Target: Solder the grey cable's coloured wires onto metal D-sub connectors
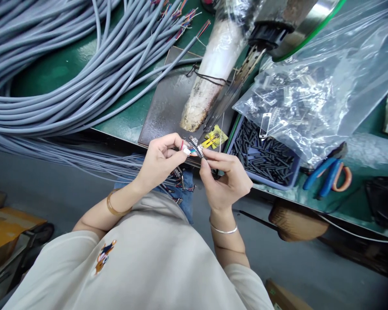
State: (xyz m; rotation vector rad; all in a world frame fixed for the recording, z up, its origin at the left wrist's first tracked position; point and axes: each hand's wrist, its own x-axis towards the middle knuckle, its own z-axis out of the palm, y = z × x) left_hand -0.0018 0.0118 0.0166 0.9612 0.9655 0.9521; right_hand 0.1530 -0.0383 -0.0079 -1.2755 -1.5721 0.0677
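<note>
a: where do we have the metal multi-pin connector [198,148]?

b: between our hands, over the front edge of the green surface [129,125]. our right hand [226,175] grips its end in a thumb-and-finger pinch, probably to keep the row of pins unhidden.

a: and our left hand [163,160]?

b: it pinches the coloured wires [192,152] against the connector, likely to hold such thin strands steady. we can't tell what the small white piece at its fingertips is.

a: why is the blue bin [289,181] so near?

b: perhaps for easy reach: its black tube pieces [261,153] lie just beside our right hand. the grey cables [93,88] spread on our left, maybe so their bulk leaves us elbow room.
</note>
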